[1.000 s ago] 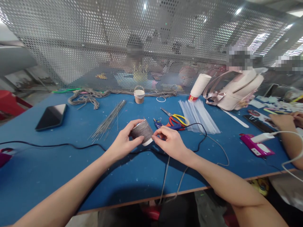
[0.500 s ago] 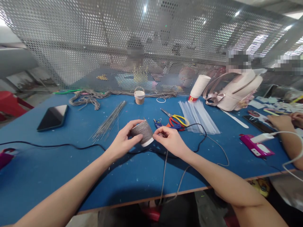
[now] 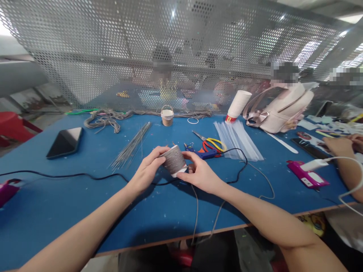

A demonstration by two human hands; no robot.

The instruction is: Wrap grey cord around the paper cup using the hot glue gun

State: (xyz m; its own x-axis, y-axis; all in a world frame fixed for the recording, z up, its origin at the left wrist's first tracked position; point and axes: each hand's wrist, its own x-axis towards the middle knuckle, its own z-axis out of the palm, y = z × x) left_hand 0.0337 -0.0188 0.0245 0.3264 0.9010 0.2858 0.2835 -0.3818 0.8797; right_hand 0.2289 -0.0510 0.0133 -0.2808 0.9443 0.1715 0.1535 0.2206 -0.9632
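A craft workshop: the blue bench (image 3: 51, 202) (speckled white) carries a glue gun (image 3: 209, 153), grey cord (image 3: 100, 120) and thin rods (image 3: 132, 145).

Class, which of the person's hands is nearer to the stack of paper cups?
Right. The right hand is in front and left of the stack; the left hand is farther left, across the grey-wrapped cup.

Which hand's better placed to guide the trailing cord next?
Likely the right hand: the grey cord runs down from just below it. The left hand grips the wrapped cup on its left side, farther away.
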